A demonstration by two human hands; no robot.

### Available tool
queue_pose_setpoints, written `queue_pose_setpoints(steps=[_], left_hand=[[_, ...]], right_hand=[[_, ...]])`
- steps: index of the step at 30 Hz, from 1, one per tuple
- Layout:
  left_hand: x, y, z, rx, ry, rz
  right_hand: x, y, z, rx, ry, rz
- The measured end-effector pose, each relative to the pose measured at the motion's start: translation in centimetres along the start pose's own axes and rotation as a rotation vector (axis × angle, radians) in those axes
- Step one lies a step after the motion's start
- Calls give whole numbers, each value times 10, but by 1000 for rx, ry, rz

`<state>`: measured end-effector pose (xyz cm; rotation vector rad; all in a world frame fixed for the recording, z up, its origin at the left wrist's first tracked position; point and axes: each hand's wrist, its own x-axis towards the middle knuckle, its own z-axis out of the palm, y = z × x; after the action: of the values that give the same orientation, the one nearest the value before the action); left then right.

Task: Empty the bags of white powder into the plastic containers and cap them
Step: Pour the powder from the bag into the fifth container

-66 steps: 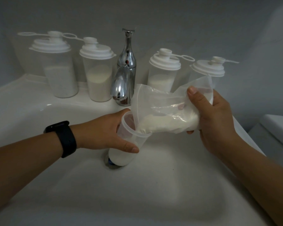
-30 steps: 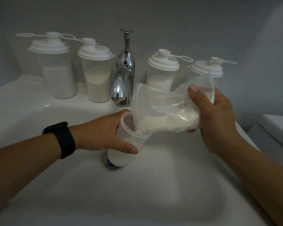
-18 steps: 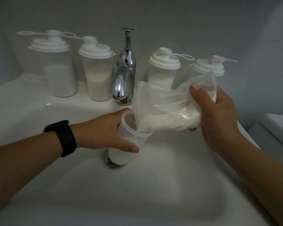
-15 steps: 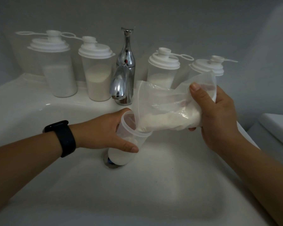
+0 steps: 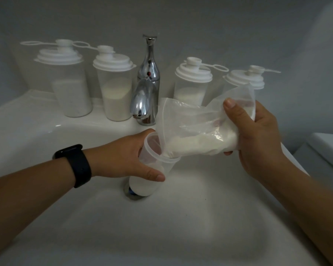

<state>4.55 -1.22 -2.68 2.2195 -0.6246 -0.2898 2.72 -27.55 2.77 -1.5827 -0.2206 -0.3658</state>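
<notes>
Left hand wrapped around upper part of open plastic container, thumb across near side just under rim, fingers behind. Container tilted, mouth leaning toward right, base resting over drain in sink basin; lower part white with powder. Right hand clenched on closed end of clear bag, thumb on top, fingertips curled underneath. Bag held roughly level, open end tucked into container mouth, white powder heaped along lower side down to rim. Black watch on left wrist. Behind basin on ledge: chrome tap, spout facing forward. Left of tap, two capped containers side by side, part-filled with powder. Right of tap, two more capped containers, farthest right partly hidden behind bag. Small spout caps off and hanging on tethers on at least three lids. White object at right edge of frame, identity unclear. Lighting dim.
</notes>
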Motion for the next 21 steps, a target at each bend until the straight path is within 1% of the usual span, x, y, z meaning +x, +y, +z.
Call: queue_pose_setpoints(steps=[13,16,21], left_hand=[[-1,3,0,24,-15,-8],[-1,3,-1,20,-10,-11],[-3,5,0,28,7,-28]], right_hand=[[0,1,0,-20,-1,1],[0,2,1,-28,-27,-10],[-1,1,3,-19,-15,-20]])
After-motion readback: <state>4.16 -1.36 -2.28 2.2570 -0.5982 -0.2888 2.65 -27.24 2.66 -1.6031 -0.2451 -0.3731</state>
